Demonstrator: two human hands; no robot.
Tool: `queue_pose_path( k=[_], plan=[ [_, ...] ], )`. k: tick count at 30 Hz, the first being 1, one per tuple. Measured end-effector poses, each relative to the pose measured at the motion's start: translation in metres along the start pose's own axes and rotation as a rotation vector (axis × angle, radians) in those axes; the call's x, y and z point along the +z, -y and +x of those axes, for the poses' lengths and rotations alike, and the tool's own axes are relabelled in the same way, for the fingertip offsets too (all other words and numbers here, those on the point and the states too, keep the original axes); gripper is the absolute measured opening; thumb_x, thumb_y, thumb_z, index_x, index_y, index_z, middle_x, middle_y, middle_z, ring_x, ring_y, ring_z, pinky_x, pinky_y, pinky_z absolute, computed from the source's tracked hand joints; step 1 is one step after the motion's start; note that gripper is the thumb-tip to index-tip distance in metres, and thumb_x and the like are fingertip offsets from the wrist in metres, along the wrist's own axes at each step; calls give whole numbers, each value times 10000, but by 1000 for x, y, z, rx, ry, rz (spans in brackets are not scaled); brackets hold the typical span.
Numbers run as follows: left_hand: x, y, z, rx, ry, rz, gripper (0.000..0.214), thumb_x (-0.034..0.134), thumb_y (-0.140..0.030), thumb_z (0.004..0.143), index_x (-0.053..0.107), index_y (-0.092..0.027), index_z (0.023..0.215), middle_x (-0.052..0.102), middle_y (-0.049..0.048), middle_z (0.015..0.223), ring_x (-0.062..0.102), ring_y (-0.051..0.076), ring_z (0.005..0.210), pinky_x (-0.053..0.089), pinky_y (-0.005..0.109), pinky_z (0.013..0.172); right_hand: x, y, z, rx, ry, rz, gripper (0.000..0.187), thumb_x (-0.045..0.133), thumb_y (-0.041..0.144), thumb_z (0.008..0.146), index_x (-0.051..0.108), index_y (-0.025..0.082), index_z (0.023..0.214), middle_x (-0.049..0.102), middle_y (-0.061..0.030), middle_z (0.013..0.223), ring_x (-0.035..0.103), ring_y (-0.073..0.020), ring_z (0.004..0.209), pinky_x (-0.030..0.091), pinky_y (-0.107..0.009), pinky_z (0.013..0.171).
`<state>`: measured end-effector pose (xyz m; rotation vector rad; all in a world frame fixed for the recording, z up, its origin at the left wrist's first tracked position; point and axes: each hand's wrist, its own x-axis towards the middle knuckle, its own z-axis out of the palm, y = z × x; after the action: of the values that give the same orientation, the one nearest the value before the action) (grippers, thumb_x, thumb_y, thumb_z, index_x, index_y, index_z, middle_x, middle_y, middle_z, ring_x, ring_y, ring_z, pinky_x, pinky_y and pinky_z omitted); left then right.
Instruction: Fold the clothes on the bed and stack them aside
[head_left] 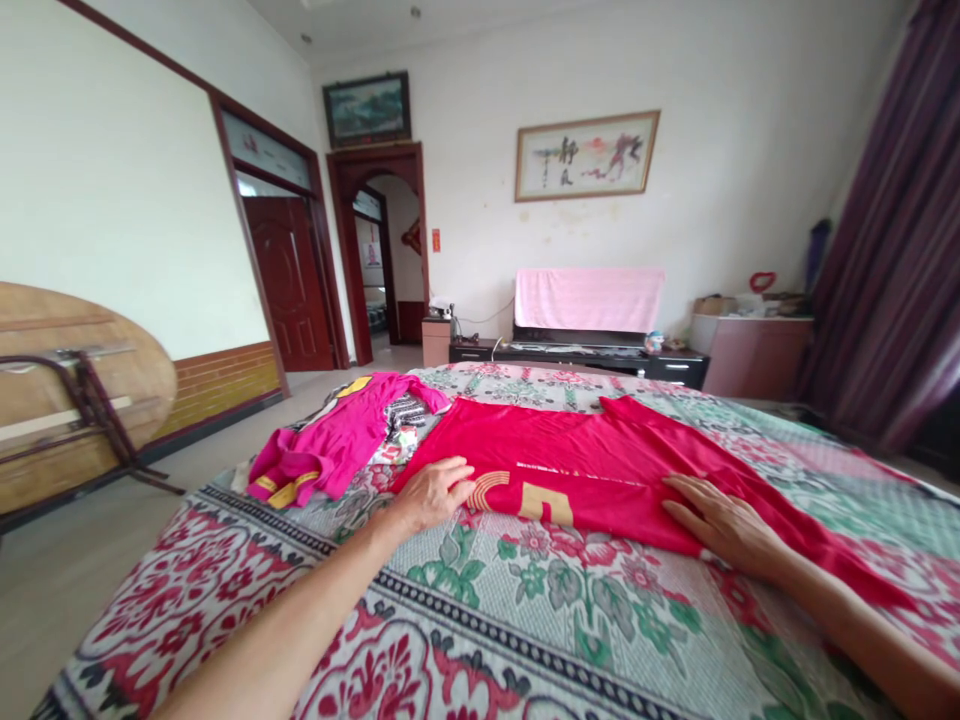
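A shiny red fabric garment with gold and white print (555, 450) lies spread, its near part folded over, on a floral-patterned woven cover (187, 590). The left hand (437, 492) rests at its left end, fingers extended and close together; the right hand (724, 522) lies flat on its right part, fingers loosely spread. Beside the garment's left end sits a heap of bright magenta clothing with yellow trim (337, 430). Beyond, a low black cabinet (679, 372) has shut drawers, contents hidden. On a pinkish-brown cabinet with a white top (750, 360) stands a brown cardboard box (714, 305), its contents too small to tell
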<state>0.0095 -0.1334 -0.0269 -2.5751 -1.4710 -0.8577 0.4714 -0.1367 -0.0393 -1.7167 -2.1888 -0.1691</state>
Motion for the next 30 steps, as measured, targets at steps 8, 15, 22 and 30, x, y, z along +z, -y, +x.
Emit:
queue_pose_path(
  k=[8,15,22,30],
  plan=[
    [-31,85,-14,-271,-26,129,441,376,-144,819,629,-189,1177,675,56,1163,623,172,1052,465,291,952,1,0,0,-15,-40,10,509,391,520,846,602,229,1206,553,-102,1342,487,-312,1253,438,-500,990],
    [-26,69,-11,-357,6,347,315,422,-226,854,696,-210,1007,666,75,1027,619,182,945,462,263,822,2,-1,0,-21,-47,-6,562,354,570,843,599,221,1209,560,-111,1331,505,-306,1236,437,-506,993],
    [-34,57,-10,-596,43,497,346,366,-234,886,692,-236,1002,633,75,978,618,172,787,418,255,626,0,1,0,-20,-42,-11,580,336,579,843,600,214,1208,562,-117,1328,509,-302,1233,433,-504,998],
    [-37,52,-11,-387,-3,468,330,415,-225,843,699,-214,1012,621,66,1159,589,184,1004,442,257,806,-3,0,0,-23,-79,20,603,404,550,821,558,164,1258,546,-148,1338,546,-316,1190,469,-487,967]
  ],
)
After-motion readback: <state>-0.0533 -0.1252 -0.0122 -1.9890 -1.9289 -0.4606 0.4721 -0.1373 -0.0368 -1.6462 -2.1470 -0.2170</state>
